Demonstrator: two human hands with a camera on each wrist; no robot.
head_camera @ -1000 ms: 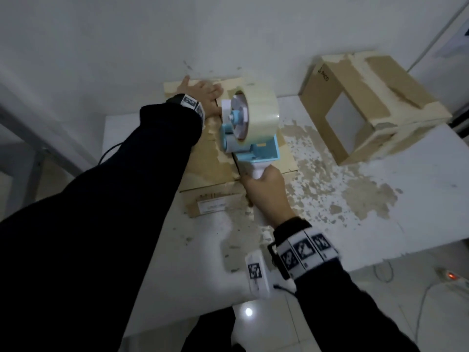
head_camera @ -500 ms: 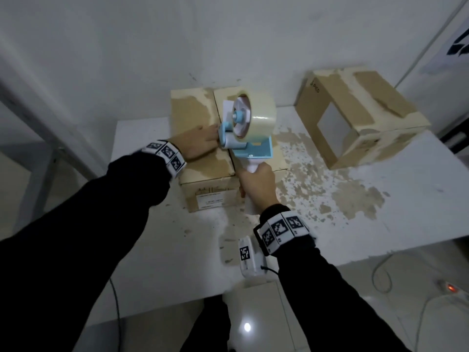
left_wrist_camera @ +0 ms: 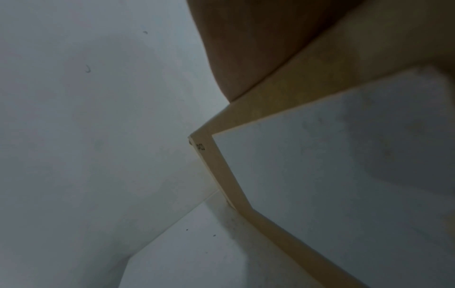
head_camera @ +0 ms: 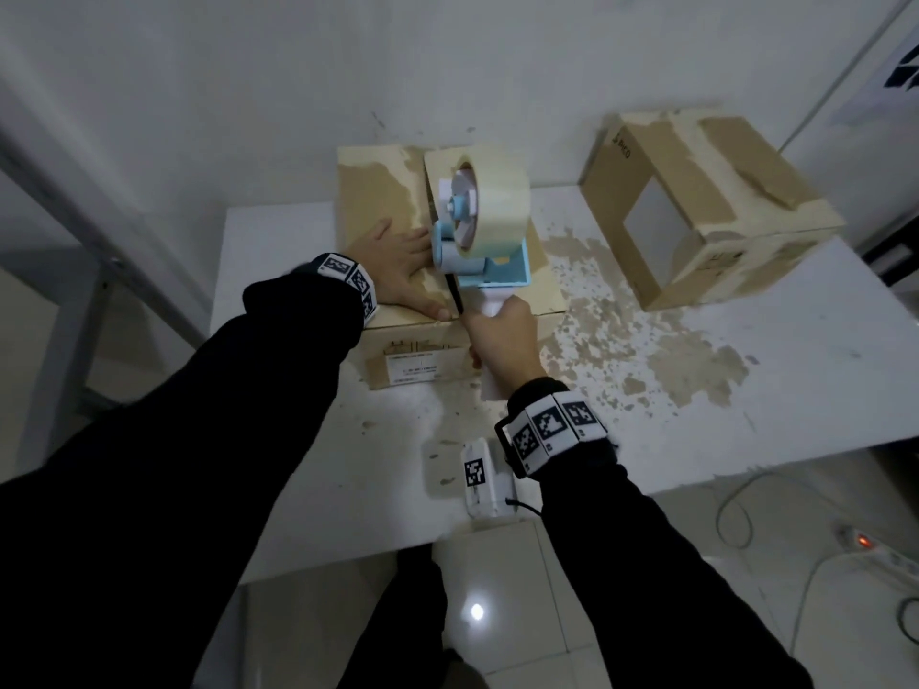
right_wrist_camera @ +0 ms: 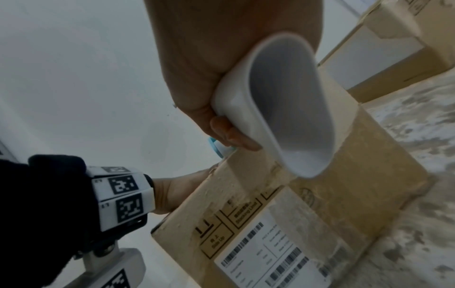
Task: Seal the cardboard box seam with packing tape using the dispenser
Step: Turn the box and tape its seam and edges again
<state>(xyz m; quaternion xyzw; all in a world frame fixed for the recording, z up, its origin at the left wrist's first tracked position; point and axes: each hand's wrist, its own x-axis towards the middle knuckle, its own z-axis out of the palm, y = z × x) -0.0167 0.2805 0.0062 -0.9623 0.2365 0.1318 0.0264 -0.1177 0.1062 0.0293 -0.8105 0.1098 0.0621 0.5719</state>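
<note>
A brown cardboard box point(head_camera: 378, 191) with worn patches sits at the back of the white table, its shipping label point(right_wrist_camera: 270, 251) facing me. My left hand point(head_camera: 398, 276) lies flat with straight fingers on the box's top, left of the seam. My right hand point(head_camera: 502, 340) grips the white handle point(right_wrist_camera: 290, 109) of a blue and white tape dispenser point(head_camera: 477, 241), which carries a large roll of clear tape point(head_camera: 497, 206). The dispenser stands on the box top over the seam, near the front edge. The seam under it is mostly hidden.
A second cardboard box point(head_camera: 706, 211), open on one side, stands at the back right; its edge point(left_wrist_camera: 221, 175) fills the left wrist view. The white table point(head_camera: 746, 390) has peeled brown patches. A wall rises right behind the boxes. Cables and a power strip point(head_camera: 885, 549) lie on the floor.
My left hand has slid from the box's far edge back to the near left part of the top. The dispenser has been drawn along the seam toward the box's front edge.
</note>
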